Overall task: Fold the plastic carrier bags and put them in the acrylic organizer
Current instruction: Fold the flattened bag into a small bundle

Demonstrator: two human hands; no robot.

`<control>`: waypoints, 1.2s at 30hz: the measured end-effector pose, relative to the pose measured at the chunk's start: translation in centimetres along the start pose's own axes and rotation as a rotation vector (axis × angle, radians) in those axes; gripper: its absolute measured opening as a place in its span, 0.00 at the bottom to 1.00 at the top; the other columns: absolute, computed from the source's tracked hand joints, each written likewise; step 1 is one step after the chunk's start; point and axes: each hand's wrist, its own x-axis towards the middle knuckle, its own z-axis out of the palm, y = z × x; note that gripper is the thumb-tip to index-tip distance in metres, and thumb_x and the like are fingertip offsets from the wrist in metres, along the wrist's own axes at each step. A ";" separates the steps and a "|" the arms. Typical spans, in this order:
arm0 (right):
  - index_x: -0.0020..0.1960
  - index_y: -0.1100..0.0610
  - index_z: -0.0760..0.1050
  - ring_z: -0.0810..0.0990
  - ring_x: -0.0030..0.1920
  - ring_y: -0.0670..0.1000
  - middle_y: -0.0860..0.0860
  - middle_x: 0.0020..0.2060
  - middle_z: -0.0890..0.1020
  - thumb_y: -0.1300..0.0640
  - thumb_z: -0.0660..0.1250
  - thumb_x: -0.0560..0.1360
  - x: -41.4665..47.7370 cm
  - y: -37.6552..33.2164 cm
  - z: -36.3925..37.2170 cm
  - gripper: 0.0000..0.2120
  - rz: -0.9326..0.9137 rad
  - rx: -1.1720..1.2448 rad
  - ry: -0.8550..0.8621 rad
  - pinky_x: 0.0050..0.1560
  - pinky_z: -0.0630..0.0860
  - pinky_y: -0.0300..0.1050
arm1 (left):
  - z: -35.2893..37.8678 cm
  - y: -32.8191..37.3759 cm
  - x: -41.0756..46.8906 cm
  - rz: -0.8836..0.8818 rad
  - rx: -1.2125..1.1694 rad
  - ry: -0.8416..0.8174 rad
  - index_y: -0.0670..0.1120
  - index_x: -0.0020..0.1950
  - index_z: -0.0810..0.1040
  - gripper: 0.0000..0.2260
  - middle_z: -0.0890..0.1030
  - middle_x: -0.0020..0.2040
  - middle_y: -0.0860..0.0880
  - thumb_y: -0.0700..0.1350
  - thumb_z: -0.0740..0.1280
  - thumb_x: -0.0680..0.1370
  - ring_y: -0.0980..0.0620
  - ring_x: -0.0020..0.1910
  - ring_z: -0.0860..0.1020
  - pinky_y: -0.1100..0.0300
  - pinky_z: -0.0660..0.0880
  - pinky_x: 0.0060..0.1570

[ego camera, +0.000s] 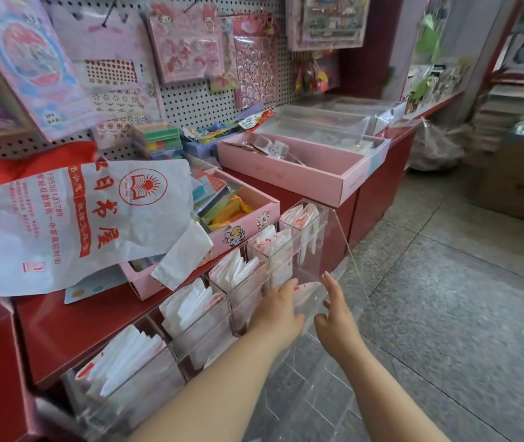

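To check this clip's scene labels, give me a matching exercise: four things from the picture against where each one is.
Things
1. unfolded carrier bag
2. folded bags
3. red bag
4. right hand

Places
A. standing in compartments of the acrylic organizer
B. behind the unfolded carrier bag, below the pegboard
C. draped over a pink box on the counter
D. fingers straight, near the organizer's right end

Pairs: 1-C, 2-A, 3-B, 4-D

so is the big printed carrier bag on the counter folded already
No, the white carrier bag lies spread out unfolded across the pink box.
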 end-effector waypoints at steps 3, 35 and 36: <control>0.73 0.55 0.55 0.62 0.71 0.53 0.53 0.71 0.62 0.75 0.52 0.72 -0.4 -0.7 -0.5 0.32 0.021 -0.018 0.014 0.66 0.60 0.42 | -1.0 -0.7 -2.1 0.047 -0.063 0.137 0.52 0.72 0.62 0.21 0.68 0.69 0.52 0.42 0.60 0.79 0.52 0.65 0.69 0.61 0.66 0.61; 0.65 0.57 0.65 0.66 0.65 0.55 0.53 0.63 0.72 0.45 0.58 0.77 -4.6 -25.7 24.2 0.22 -0.742 -1.009 -0.214 0.64 0.60 0.47 | -15.7 -24.0 -27.9 -0.394 0.349 0.433 0.52 0.44 0.84 0.27 0.84 0.46 0.53 0.61 0.47 0.76 0.54 0.45 0.83 0.59 0.70 0.51; 0.64 0.58 0.67 0.66 0.64 0.55 0.53 0.62 0.73 0.46 0.58 0.77 -4.5 -25.8 24.9 0.21 -0.724 -1.002 -0.212 0.63 0.61 0.47 | -15.6 -24.2 -28.0 -0.400 0.372 0.409 0.52 0.43 0.84 0.24 0.84 0.45 0.53 0.61 0.50 0.73 0.54 0.45 0.83 0.55 0.65 0.53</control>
